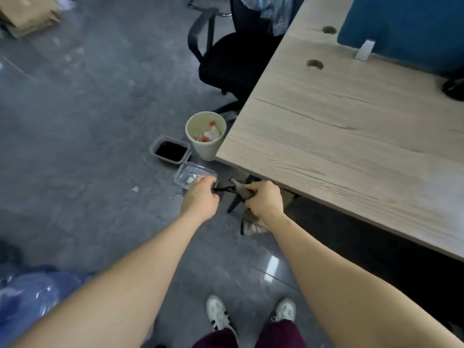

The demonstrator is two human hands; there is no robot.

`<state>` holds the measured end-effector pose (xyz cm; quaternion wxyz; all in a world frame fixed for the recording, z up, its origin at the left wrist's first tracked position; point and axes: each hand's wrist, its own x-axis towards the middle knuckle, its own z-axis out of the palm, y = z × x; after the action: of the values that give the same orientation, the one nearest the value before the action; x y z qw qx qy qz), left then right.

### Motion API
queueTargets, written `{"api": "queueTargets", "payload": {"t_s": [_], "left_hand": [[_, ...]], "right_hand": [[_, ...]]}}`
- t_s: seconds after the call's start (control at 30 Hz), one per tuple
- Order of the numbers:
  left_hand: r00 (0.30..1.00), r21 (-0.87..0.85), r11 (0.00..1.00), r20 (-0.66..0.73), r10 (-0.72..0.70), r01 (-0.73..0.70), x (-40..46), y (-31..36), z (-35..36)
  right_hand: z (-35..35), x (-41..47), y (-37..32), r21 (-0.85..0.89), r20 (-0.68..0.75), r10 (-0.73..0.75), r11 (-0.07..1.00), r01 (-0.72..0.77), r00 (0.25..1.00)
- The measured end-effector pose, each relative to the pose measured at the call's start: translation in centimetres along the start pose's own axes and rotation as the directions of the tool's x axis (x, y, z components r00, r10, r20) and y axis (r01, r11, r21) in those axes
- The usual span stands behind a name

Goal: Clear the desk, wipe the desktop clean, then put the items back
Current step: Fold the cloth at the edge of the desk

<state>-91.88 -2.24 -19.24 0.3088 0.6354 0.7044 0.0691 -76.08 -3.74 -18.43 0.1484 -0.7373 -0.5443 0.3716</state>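
Both my arms reach down toward the floor beside the wooden desk (351, 136). My right hand (263, 199) grips a grey gun-shaped tool (241, 190) with a black handle pointing down. My left hand (200, 197) has its fingers curled round a thin black part (222, 189) sticking out from that tool, just over a clear plastic box (193, 172) on the floor. A grey tray with a dark inside (170, 150) lies beside the box. The desktop in view is bare wood with two cable holes.
A beige waste bin (206, 134) holding bottles stands at the desk corner. A black office chair (226, 61) sits behind it. A blue partition (406, 28) runs along the desk's far side. A crumpled cloth (253, 227) lies under the desk edge. My shoes (218, 312) are below.
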Motion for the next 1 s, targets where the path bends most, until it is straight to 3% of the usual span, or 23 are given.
{"api": "queueTargets", "payload": {"t_s": [0.4,0.67,1.0], "left_hand": [[0.965,-0.099,0.961,-0.013,-0.262,0.260,7.9,-12.4,-3.9],[0.943,-0.111,0.937,0.022,-0.332,0.332,18.3,-20.3,-0.3],[0.977,-0.069,0.979,0.101,-0.187,0.194,31.5,-31.2,10.3]], "right_hand": [[11.7,10.6,-8.2,-0.027,0.165,0.032,0.999,-0.028,0.986],[19.6,21.9,-8.1,-0.128,0.123,0.056,0.991,-0.040,0.991],[33.9,33.1,-0.6,-0.174,-0.003,0.129,0.976,-0.127,0.992]]}}
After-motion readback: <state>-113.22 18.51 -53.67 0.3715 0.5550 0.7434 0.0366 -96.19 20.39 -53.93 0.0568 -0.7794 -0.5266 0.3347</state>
